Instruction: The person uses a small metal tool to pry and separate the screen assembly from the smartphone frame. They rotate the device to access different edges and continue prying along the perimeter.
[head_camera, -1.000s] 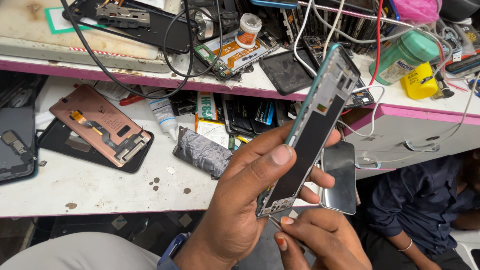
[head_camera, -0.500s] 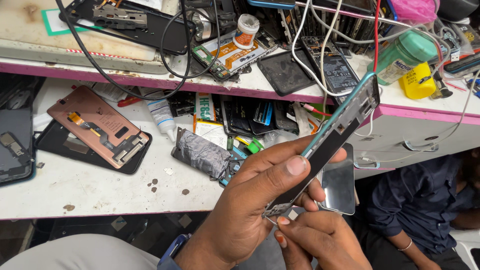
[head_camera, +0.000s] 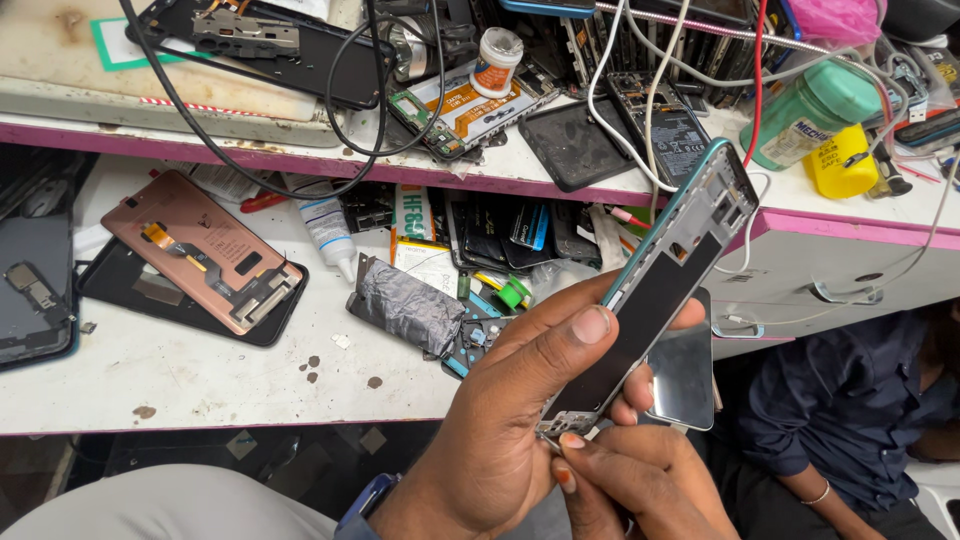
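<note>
- We hold an opened phone frame (head_camera: 665, 285) in our left hand (head_camera: 500, 430), thumb laid along its dark inner face and the other fingers wrapped behind it, so the hand is clamped on the frame.
- The phone frame has a teal edge and tilts up and to the right, its top end reaching over the pink-edged shelf (head_camera: 500, 180); its lower end sits just above our right hand (head_camera: 640, 480).
- Our right hand is pinched together at the frame's bottom edge, fingertips touching it; we cannot tell whether a small tool is between them.
- Behind the frame, just to its right, a grey glass panel (head_camera: 685, 375) shows, partly hidden by our fingers.
- Left of the frame, on the white worktable (head_camera: 200, 380), lies a crumpled foil-wrapped piece (head_camera: 405, 305), and further left a copper-coloured phone back (head_camera: 205, 250) rests on a black panel.
- A white glue tube (head_camera: 328, 228) lies between that copper piece and the foil one, under the shelf.
- Above the frame, on the shelf, stand a green bottle (head_camera: 805, 115) and a yellow container (head_camera: 842, 162), with white and red cables strung about.
- Right of the frame, below it, another person in a dark blue shirt (head_camera: 850, 420) sits.
</note>
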